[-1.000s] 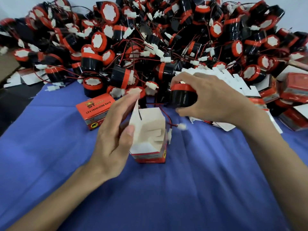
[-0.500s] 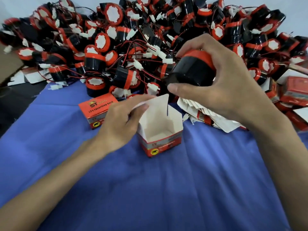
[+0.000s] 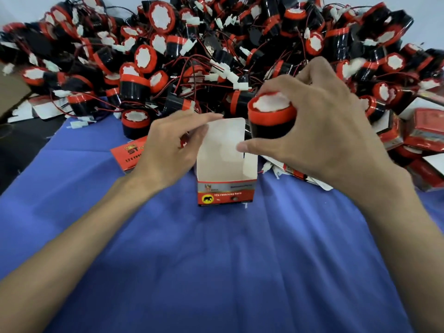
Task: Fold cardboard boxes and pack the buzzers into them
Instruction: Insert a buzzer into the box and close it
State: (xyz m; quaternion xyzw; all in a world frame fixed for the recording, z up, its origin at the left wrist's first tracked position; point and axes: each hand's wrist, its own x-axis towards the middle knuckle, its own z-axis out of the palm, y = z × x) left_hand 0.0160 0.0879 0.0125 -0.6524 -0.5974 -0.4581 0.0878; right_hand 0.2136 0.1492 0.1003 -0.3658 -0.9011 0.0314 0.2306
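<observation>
The desk [image 3: 240,284] is draped in a wrinkled blue cloth [image 3: 96,212]. An open cardboard box [image 3: 225,193] stands upright near the middle, its lid flap raised. Just left of it lies a closed orange box [image 3: 127,155]. A heap of black-and-red buzzers [image 3: 192,56] with tangled wires fills the far side. Flat box blanks [image 3: 300,173] and folded boxes [image 3: 427,131] lie at the right, and a loose white connector [image 3: 80,122] lies at the left.

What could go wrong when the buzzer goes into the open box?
The buzzer in the right hand hangs by the right edge of the box, so it may crush the side flap. It stands on wrinkled blue cloth, held only at its lid flap by the left hand; a push may tip it.
</observation>
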